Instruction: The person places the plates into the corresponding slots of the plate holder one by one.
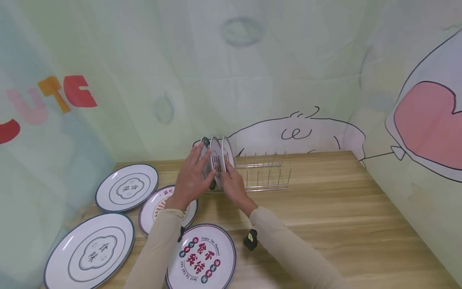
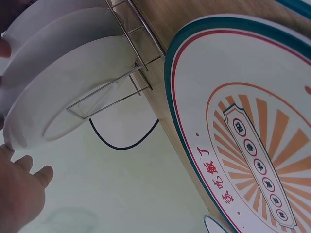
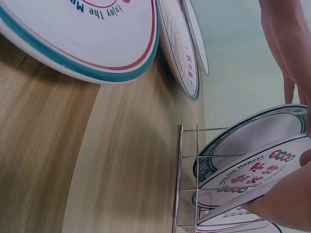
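Three plates stand upright at the left end of a wire rack: a green-rimmed plate, a middle plate with red print and a right-hand plate. My left hand rests on the leftmost one with fingers extended, its thumb by the middle plate's edge. In the left wrist view, its fingertips touch the pale back of a plate. My right hand pinches the right-hand plate near its front edge; the right wrist view shows this hand against the slanted plate, its fingertips partly hidden.
Several plates lie flat on the wooden table: two with grey designs at the left, an orange-patterned one under my left forearm, and a red-lettered one in front. A curtain hangs behind the rack.
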Tool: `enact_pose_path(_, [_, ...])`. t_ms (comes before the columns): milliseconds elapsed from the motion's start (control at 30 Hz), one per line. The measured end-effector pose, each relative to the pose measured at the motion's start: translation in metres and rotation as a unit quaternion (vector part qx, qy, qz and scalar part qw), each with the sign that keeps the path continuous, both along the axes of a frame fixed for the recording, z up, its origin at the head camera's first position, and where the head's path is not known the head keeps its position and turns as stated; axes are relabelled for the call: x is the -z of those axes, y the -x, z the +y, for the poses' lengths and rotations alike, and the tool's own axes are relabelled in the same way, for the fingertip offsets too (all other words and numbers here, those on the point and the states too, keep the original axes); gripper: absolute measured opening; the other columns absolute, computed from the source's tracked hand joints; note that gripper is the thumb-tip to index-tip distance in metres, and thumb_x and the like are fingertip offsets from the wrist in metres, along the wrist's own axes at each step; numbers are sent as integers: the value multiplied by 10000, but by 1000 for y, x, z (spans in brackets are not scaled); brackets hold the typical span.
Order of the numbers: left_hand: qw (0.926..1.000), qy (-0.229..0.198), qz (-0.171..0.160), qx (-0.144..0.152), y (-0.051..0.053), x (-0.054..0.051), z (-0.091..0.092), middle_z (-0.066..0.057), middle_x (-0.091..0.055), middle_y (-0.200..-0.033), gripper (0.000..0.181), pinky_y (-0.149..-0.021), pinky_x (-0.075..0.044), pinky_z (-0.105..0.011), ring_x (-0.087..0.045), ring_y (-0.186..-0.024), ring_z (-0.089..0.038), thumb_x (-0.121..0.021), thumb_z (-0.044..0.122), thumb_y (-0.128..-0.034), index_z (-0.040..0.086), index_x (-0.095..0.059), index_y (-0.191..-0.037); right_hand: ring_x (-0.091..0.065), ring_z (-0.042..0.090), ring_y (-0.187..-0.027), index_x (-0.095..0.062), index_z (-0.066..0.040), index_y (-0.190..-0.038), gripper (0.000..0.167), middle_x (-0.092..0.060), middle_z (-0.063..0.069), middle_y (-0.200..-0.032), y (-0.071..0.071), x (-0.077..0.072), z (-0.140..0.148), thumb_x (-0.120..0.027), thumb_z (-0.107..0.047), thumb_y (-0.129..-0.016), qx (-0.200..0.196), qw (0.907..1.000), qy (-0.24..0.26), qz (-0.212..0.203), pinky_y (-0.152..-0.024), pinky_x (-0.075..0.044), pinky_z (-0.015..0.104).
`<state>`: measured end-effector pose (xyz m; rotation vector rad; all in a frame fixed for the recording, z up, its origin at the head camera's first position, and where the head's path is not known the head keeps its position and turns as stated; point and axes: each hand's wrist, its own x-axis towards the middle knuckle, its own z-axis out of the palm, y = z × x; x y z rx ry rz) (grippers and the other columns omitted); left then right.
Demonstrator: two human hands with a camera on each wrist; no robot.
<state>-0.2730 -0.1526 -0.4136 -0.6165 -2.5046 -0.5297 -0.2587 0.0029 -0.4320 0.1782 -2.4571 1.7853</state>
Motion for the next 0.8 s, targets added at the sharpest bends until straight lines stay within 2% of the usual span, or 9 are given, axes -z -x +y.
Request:
enact_pose_path(100, [10000, 10, 29, -17, 0, 0, 0, -169, -278, -1639, 663, -1239, -246, -493, -245, -1523, -369, -654, 293, -922, 85, -428, -1509, -578, 305, -1279, -373, -230, -1550, 536, -521, 109, -1501, 1, 0, 0, -370, -196, -1014, 4, 10000, -12, -7, -982, -518, 479])
enact_pose_path(267, [10000, 53, 6, -64, -1, -1, -1, -164, -277, -1640, 664, -1230, -268, -506, -237, -1529, -357, -652, 302, -925, 92, -425, -1513, -620, 302, -1152, -368, -203, -1552, 534, -531, 126, -1490, 1, -2, 2, -378, -187, -1019, -135, 9999, -22, -56, -790, -549, 379])
enact_pose_path(333, [10000, 46, -34, -73, -1, -1, -1, -159, -270, -1644, 666, -1230, -269, -510, -225, -1534, -348, -652, 303, -926, 96, -421, -1515, -621, 305, -1147, -367, -191, -1553, 540, -534, 139, -1484, 1, -3, 5, -394, -191, -1014, -224, 9996, -36, -150, -779, -560, 362])
enact_pose_path(400, [9999, 48, -65, -77, -1, 0, -1, -158, -264, -1646, 668, -1233, -261, -509, -219, -1536, -347, -651, 305, -926, 98, -419, -1517, -605, 318, -1219, -365, -183, -1553, 545, -520, 142, -1496, 0, -5, 8, -415, -203, -1010, -321, 9991, -105, -247, -862, -579, 406])
enact_pose_path(500, [10000, 47, -66, -45, -1, 0, -1, -164, -265, -1645, 669, -1241, -241, -496, -217, -1535, -351, -654, 302, -923, 92, -421, -1514, -535, 349, -1342, -376, -165, -1546, 551, -482, 159, -1522, -3, -12, 17, -465, -205, -1004, -462, 9982, -271, -259, -1018, -531, 468])
enact_pose_path(633, [9999, 95, -71, -59, -1, 0, -1, -163, -255, -1648, 676, -1247, -230, -483, -219, -1534, -355, -649, 305, -925, 94, -408, -1521, -510, 363, -1367, -410, -129, -1521, 527, -470, 158, -1529, -11, -25, 41, -505, -226, -1012, -473, 9979, -425, -142, -1088, -469, 492])
enact_pose_path(767, [9999, 95, -122, -75, -1, -1, -1, -158, -242, -1653, 677, -1242, -240, -494, -217, -1534, -355, -643, 296, -928, 100, -397, -1528, -523, 321, -1357, -441, -102, -1495, 494, -517, 123, -1499, -17, -37, 79, -492, -260, -1029, -242, 9985, -493, -58, -1122, -438, 473])
enact_pose_path(800, [9998, 97, -134, -74, -1, -1, -1, -158, -240, -1654, 679, -1242, -238, -493, -216, -1534, -356, -642, 297, -928, 99, -395, -1529, -544, 324, -1324, -446, -90, -1489, 482, -528, 123, -1487, -17, -38, 90, -479, -251, -1036, -180, 9987, -469, -15, -1094, -466, 476])
